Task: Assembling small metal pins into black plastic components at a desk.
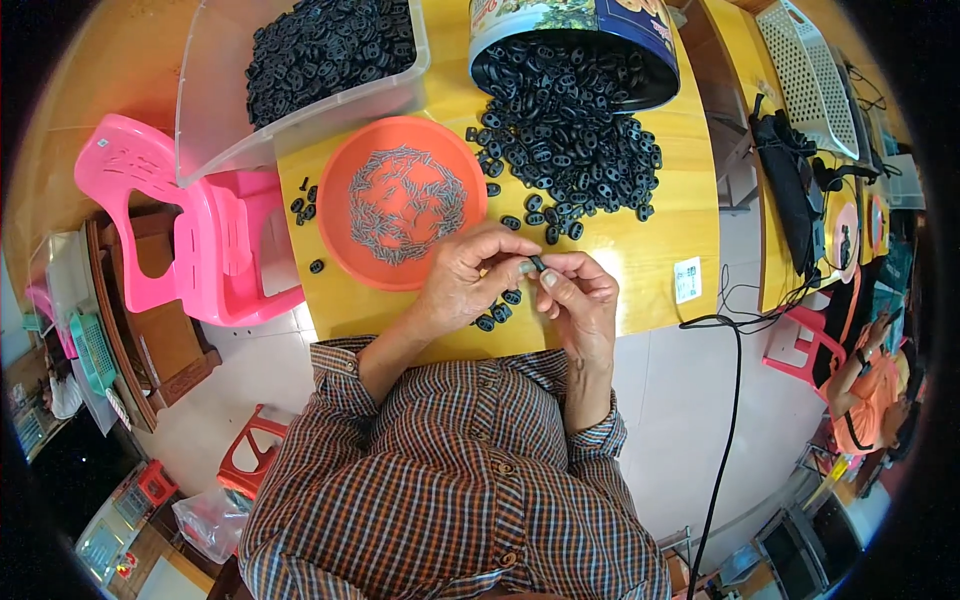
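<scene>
My left hand (468, 275) and my right hand (577, 300) meet above the near part of the table. Between their fingertips they pinch a small black plastic piece (537, 263), seen mostly edge-on. Several oval black two-hole pieces (487, 322) lie under and beside my hands. Just beyond my left hand sits an orange round dish (345, 235) with many small grey metal screws or pins (405, 205) in it. A big heap of the same black pieces (570, 160) spills from a tipped round tin (625, 30).
A clear plastic bin (300, 140) full of black pieces stands at the far left of the yellow table (650, 290). A white label (687, 280) lies near its right edge. A pink chair (200, 235) is at left; a black cable (735, 400) hangs at right. Another person (870, 400) sits far right.
</scene>
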### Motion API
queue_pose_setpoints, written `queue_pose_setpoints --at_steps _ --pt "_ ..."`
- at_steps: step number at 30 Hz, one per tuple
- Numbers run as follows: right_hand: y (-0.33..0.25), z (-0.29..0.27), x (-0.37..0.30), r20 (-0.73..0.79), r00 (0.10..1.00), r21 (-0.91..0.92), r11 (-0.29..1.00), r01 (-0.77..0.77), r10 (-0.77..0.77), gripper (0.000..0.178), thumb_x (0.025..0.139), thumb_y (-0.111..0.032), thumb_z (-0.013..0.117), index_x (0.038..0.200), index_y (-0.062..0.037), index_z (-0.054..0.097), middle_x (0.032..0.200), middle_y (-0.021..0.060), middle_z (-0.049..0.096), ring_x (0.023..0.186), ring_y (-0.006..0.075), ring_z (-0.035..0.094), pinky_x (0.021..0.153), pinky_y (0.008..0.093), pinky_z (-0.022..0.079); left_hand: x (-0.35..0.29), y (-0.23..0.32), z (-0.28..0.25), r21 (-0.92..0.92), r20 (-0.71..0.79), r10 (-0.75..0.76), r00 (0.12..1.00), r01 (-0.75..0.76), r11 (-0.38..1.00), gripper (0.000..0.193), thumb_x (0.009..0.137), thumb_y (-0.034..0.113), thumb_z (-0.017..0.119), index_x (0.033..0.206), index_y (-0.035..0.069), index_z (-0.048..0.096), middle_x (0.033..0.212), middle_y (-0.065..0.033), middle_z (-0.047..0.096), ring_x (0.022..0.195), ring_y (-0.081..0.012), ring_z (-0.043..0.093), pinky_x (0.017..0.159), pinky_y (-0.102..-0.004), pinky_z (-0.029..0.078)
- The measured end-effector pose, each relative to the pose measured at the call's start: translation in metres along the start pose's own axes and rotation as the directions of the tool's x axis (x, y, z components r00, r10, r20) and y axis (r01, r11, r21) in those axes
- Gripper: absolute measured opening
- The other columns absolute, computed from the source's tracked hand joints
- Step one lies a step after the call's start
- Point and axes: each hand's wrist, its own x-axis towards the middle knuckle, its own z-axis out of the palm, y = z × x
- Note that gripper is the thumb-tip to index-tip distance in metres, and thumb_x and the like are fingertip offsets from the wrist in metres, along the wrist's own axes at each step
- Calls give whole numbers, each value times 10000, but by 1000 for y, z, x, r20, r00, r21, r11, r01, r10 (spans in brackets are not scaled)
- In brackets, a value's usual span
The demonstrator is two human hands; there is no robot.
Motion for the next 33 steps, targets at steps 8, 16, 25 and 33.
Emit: queue_pose_setpoints --at_steps 8,16,25,33 --pt "-2 4 -4 -27 999 -128 991 43 -46 126 843 -2 627 966 26 628 787 63 662 577 67 576 497 170 426 0 -1 1 56 -4 10 1000 -9 998 140 842 -8 630 981 -25 641 845 -53 601 678 -75 599 593 -197 498" --pt "6 3 -1 -197 966 -504 862 46 -167 84 858 -44 618 875 37 611 695 15 607 558 43 527 502 182 423 -1 -6 4 98 -50 -16 999 21 995 139 844 -38 596 976 -19 636 845 -47 591 639 -71 587 564 -195 484" --pt "8 1 6 -82 928 -872 477 109 -362 94 803 -43 661 804 30 600 715 131 592 559 185 597 504 283 465 0 0 2 -2 -19 -133 991 133 991 106 867 -37 563 959 -27 614 810 -29 553 631 -61 584 563 -190 496" --pt "6 -3 20 -45 793 -927 320 193 -608 72 777 -5 660 845 -5 633 725 121 583 549 204 591 501 284 471 -2 2 3 -90 -45 -164 985 160 983 108 878 30 600 979 -2 621 755 0 591 608 -46 571 555 -192 477"
